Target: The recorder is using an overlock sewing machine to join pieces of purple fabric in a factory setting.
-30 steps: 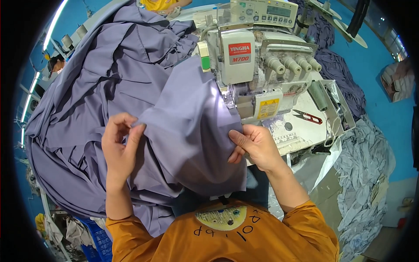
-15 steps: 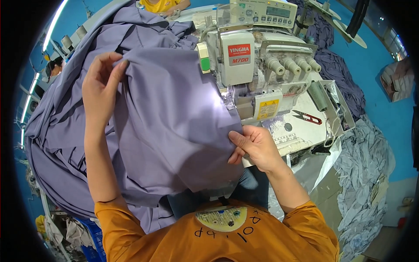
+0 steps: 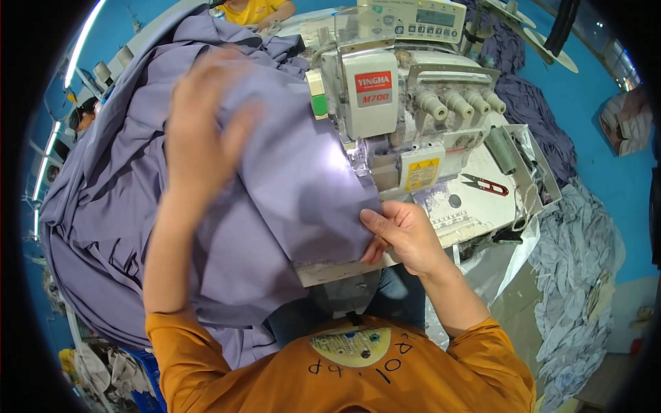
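A purple-grey cloth panel (image 3: 289,151) lies under the lit needle area of an overlock sewing machine (image 3: 372,103). My right hand (image 3: 406,234) pinches the panel's right edge between thumb and fingers, just in front of the machine. Over the panel's far left part is my left hand (image 3: 206,124), smeared by motion, its thumb and fingers spread apart. Its fingertips are too blurred to show whether they touch the cloth. Beyond and to the left, a large heap of the same cloth (image 3: 103,172) spreads in folds.
Red-handled thread snips (image 3: 485,184) lie on the machine's white table (image 3: 475,213), right of the needle. A box (image 3: 544,172) beside them holds a grey-green thread cone (image 3: 501,150). Grey fabric (image 3: 575,275) hangs at far right. Another person in yellow (image 3: 251,10) sits across.
My left hand has let go of the panel's far left corner and swung right. The panel's near edge has shifted, baring a strip of the white table. My right hand keeps its grip.
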Demonstrator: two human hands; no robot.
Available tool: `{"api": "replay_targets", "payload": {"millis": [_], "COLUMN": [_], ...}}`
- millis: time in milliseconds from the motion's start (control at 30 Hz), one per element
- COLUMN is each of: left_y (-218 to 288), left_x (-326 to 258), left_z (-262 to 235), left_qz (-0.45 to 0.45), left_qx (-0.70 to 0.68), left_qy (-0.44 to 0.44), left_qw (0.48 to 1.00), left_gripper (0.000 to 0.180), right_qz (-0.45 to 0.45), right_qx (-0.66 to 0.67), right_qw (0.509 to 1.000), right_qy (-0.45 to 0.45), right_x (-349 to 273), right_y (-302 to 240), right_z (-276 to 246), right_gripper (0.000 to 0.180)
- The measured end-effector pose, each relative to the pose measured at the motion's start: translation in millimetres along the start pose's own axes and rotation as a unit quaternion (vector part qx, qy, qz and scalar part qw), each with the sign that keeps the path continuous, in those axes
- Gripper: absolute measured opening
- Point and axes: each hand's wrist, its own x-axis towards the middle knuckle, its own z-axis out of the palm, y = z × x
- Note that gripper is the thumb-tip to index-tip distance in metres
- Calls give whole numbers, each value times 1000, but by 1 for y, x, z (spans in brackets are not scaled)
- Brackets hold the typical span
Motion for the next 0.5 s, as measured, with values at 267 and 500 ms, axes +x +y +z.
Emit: {"api": "replay_targets", "payload": {"millis": [267,500], "left_y": [103,92], "left_x": [-74,-75], "left_z": [20,24], "left_qz": [215,251], "left_qx": [-47,-61], "left_qy": [-159,-95], "left_qw": [963,961], "left_gripper": [31,22], "right_qz": [-16,-31], "right_qx": [39,-159], "right_qw": [998,983], "right_qy": [-43,84], "right_x": [0,-7], "right_y": [-1,3], "right_z": [1,12], "right_gripper": [29,23]}}
